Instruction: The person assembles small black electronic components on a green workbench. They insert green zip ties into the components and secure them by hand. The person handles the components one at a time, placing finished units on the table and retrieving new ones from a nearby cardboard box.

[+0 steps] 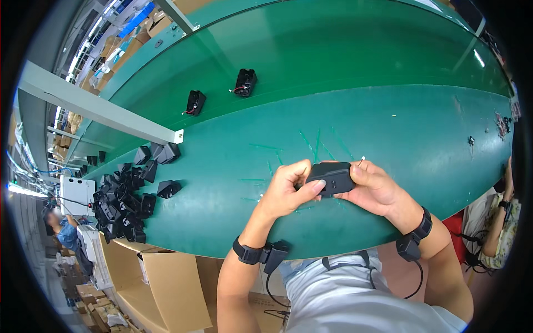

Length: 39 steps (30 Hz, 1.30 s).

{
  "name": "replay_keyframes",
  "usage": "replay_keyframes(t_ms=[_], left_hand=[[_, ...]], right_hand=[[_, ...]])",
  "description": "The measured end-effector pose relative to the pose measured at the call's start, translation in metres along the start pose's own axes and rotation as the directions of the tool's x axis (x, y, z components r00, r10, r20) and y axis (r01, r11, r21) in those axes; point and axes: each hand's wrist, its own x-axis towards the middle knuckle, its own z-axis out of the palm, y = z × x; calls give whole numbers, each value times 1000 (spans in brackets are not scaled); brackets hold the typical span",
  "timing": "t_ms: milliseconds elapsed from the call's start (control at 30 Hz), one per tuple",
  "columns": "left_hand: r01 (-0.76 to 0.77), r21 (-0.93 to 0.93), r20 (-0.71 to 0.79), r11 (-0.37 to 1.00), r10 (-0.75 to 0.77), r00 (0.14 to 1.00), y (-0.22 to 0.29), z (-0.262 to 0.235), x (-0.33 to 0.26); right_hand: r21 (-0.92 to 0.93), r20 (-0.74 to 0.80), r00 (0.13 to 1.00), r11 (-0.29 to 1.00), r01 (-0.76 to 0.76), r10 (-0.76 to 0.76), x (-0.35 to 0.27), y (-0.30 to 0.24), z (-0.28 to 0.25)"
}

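Between my two hands, above the near part of the green table, is a black plastic housing (336,173) with small round holes in its face. My left hand (290,190) grips its left end, thumb on the front face. My right hand (373,188) closes on the right end, with the thumb on top. By the right thumb a small white connector (362,160) sticks up. The fingers behind the housing are partly hidden. Several thin green strips (317,143) lie on the table just beyond my hands.
A heap of black housings (119,194) covers the table's left end, beside a grey post (100,108). Two open housings with wires (245,83) sit on the far green strip. A cardboard box (172,288) stands below the near edge. Another person's arm (497,222) shows at right.
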Motion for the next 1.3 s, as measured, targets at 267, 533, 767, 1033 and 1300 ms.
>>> replay_keyframes(t_ms=[267,533,767,1033,1300], left_hand=[[-44,61,-33,997,46,998,-5,1,-2],[-92,308,-153,947,144,978,3,4,-2],[-48,547,-410,836,318,855,12,10,5],[-33,914,-187,403,494,849,0,-13,-4],[185,895,-337,405,343,877,-2,-32,-8]], right_hand=[[-18,-21,995,996,93,-93,1,-1,7],[-218,-193,960,963,159,-202,-9,6,-1],[-952,192,809,94,291,-556,37,-55,22],[-872,313,821,-487,49,-478,186,-75,-22],[-857,284,859,-515,28,-426,127,-72,-17]])
